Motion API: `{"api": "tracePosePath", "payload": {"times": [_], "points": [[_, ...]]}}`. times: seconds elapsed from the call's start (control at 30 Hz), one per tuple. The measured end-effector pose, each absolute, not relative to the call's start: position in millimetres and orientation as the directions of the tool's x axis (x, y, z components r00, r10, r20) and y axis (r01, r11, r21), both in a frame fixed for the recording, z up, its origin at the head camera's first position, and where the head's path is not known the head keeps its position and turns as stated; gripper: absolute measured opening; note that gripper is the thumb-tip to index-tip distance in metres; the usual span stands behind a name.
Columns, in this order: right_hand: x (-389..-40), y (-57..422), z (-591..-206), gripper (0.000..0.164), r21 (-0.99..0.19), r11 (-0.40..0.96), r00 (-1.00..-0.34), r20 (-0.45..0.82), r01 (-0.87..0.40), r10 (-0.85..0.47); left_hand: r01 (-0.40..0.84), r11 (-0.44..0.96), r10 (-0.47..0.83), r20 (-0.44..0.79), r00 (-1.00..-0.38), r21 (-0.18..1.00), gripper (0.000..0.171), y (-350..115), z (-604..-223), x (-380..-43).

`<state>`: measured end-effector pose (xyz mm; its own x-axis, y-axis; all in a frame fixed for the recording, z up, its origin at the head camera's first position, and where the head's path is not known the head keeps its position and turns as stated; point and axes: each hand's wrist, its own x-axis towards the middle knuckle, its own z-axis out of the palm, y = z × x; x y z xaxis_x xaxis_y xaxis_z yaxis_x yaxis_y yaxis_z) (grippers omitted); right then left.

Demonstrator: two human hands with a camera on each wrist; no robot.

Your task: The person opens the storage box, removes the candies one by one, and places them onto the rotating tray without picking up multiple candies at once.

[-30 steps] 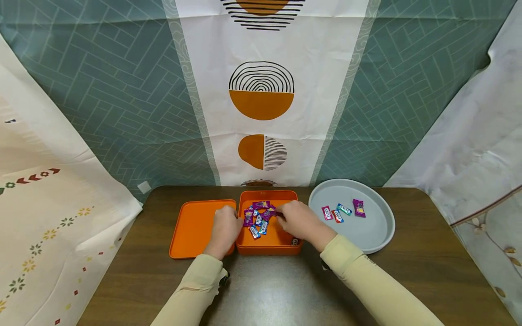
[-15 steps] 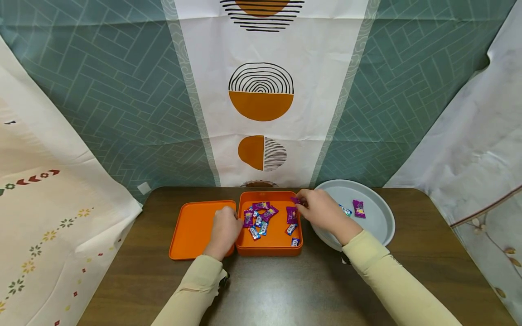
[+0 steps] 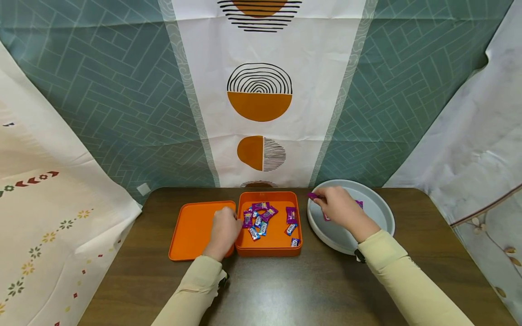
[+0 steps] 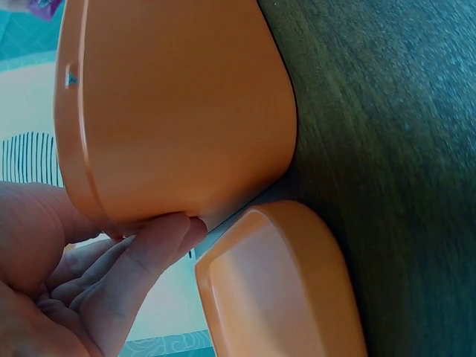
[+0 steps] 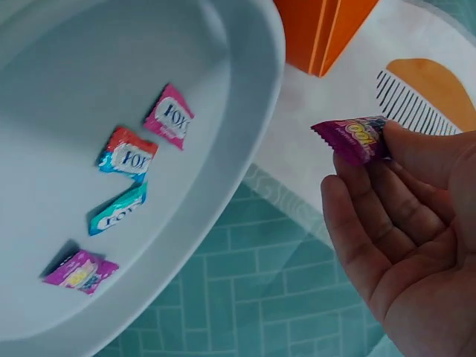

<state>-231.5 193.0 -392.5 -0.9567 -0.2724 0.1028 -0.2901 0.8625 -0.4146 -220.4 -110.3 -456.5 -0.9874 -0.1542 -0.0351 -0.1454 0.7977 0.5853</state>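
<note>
My left hand (image 3: 223, 231) grips the left wall of the orange box (image 3: 269, 252), thumb and fingers pinching its rim in the left wrist view. Inside the box lie several wrapped candies, a purple candy (image 3: 291, 215) and a blue candy (image 3: 291, 229) among them. Over the round grey tray (image 5: 253, 111), my right hand (image 3: 342, 208) pinches a purple candy (image 5: 353, 139) between thumb and fingers. On the tray lie a pink candy (image 5: 169, 117), a red and blue candy (image 5: 128, 154), a teal candy (image 5: 119, 208) and another purple candy (image 5: 80, 271).
An orange lid (image 3: 195, 228) lies left of the box, partly behind my left hand. All stand on a dark wooden table (image 3: 261, 290), with a patterned curtain (image 3: 261, 154) hanging behind its far edge.
My right hand has moved right from the box to above the tray, carrying the purple candy. The left hand keeps its grip on the box.
</note>
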Motion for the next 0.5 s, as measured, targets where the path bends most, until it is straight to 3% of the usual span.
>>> {"api": "tracePosePath", "payload": {"times": [0.33,0.5], "points": [[-232,205,-403,0.008,-0.375,0.888,-0.963,0.149,-0.267,-0.226,-0.154,0.797,-0.158,-0.045,-0.986,0.584,0.013,-110,-456,-220],[-233,209,-408,0.004,-0.351,0.896,-0.962,0.097,-0.272,-0.254,-0.143,0.8,-0.158,-0.026,-0.987,0.583,0.015,-109,-457,-219]]}}
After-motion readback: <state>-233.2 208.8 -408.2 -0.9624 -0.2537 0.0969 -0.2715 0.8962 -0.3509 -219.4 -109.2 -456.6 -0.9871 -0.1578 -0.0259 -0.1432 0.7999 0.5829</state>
